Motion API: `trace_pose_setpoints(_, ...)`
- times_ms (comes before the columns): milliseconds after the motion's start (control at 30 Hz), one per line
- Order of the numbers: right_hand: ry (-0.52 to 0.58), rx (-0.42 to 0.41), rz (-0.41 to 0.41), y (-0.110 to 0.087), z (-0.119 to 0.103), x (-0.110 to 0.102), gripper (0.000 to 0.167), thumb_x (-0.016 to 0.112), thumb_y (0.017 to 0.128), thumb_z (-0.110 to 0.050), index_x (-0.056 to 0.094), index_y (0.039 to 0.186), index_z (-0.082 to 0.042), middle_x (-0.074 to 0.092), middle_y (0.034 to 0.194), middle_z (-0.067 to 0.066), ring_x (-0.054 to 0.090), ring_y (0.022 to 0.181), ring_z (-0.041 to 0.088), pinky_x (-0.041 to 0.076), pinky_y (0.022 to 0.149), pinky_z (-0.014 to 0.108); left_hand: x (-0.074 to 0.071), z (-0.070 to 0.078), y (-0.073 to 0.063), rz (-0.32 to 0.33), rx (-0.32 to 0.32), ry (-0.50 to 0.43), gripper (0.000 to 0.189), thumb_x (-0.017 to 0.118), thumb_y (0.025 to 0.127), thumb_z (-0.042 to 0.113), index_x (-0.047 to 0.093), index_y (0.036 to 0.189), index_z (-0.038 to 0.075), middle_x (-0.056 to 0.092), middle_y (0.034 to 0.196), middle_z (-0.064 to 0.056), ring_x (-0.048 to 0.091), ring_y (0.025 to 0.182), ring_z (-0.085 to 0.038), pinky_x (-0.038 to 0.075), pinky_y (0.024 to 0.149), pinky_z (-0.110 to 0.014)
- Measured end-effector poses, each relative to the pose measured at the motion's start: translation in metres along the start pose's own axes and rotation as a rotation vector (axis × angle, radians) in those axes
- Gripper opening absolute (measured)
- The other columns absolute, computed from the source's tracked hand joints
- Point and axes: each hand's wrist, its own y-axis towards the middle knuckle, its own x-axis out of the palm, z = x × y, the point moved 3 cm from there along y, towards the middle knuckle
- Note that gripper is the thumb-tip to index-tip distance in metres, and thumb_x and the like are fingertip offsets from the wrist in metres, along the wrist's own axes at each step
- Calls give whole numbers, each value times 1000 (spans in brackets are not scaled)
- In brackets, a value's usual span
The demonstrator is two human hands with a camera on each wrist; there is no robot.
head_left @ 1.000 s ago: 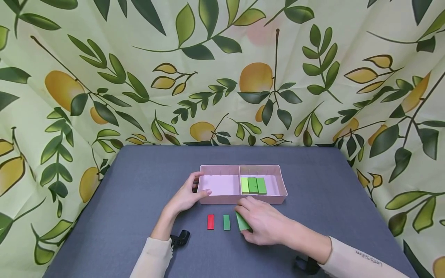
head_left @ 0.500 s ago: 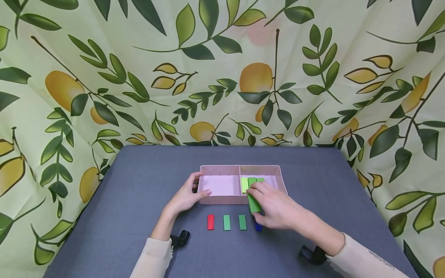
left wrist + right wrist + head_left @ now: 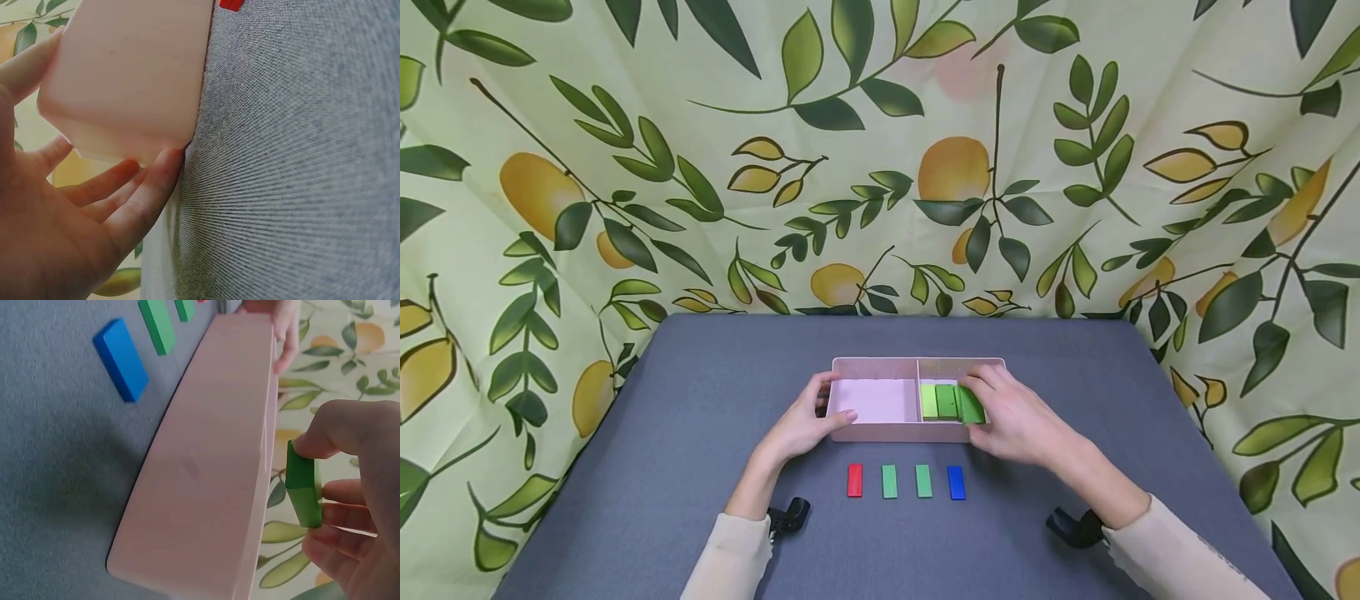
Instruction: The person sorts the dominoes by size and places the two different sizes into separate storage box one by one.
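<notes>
Head view: a grey-blue, cloth-covered bench (image 3: 700,392) stands before a pale curtain (image 3: 857,179) printed with leaves and fruit. The right hand (image 3: 1026,418) has its grip clamped on a green rectangular block (image 3: 973,405) at the right compartment of a pink plastic box (image 3: 887,432); the block's long axis runs near to far, near end swung slightly right.

Left wrist view: the left hand (image 3: 81,200) grips the box's end.

Right wrist view: thumb and fingers pinch the block, visible above the box's rim.
</notes>
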Motion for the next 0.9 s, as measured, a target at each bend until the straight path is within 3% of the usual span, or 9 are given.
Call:
trace_pose_setpoints(267, 36, 84, -32, 4, 18, 5, 57, 81, 77, -17, 62, 127, 2, 59, 126, 13, 53, 116, 30, 52, 91, 45, -1, 1, 0, 0, 4, 2, 77, 78, 89, 36, 39, 152, 15, 41, 153, -17, 46, 132, -42, 39, 102, -65)
trace_pose_setpoints(900, 8, 121, -157, 12, 52, 16, 60, 82, 78, -22, 63, 129, 2, 60, 120, 13, 56, 107, 29, 51, 86, 46, 0, 1, -1, -4, -10, 0, 77, 78, 89, 36, 39, 152, 17, 41, 153, -15, 45, 133, -41, 39, 102, -64)
